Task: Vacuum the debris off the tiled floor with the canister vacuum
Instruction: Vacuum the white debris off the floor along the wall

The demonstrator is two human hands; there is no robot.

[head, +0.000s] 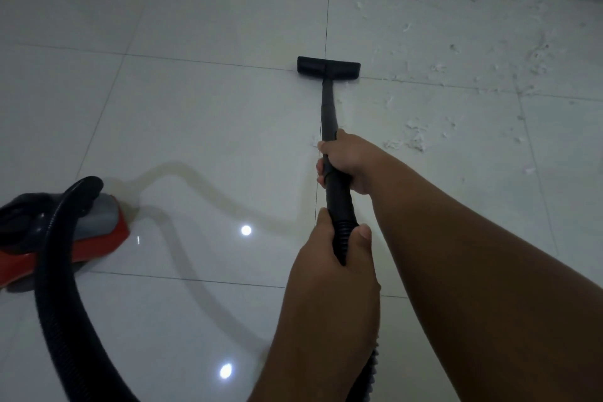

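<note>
A: Start with the big risk. The tiled floor (202, 114) is glossy, and most of the white debris (463, 81) lies to the right of the floor nozzle (328, 65), spread toward the far wall. From where the nozzle sits, on the grout cross, I'd say a straight push forward misses nearly all of it.

B: And the canister vacuum (62, 232)?

A: Low on the left, well apart from the mess. Its hose (55, 287) loops out and back under the arms. A long reach right could, I think, pull the hose taut and drag or tip the canister.

B: The wand (327, 108)?

A: Held firmly. The right hand (347, 161) has its grip wrapped tight around the wand, and the left hand (329, 274) is clenched around the ribbed cuff just below.

B: Smallest worry?

A: A few flecks by the right knuckles, close to the wand. Easy to step past.
</note>
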